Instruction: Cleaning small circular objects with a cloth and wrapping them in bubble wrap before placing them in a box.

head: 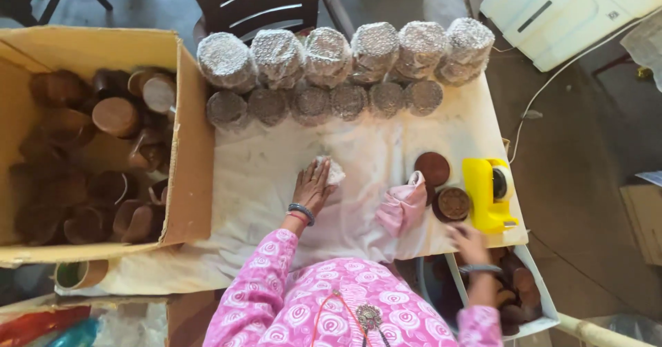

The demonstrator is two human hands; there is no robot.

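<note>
The person's left hand is lying flat and open, palm down, on the white cloth-covered counter, its fingertips pressing on a small crumpled white wad of paper near the middle of the cloth. The right hand is reaching down at the counter's right front edge, just above a white tray of round brown wooden pieces sitting below; it is blurred, so whether it is gripping anything cannot be told. Between the two hands a bunched pink cloth is lying, with a flat round brown wooden lid and a round brown carved wooden box just beside it, and a yellow tape dispenser standing to their right. Two rows of bubble-wrapped round bundles are lining the far edge. An open cardboard box of brown wooden cups is standing at the left
</note>
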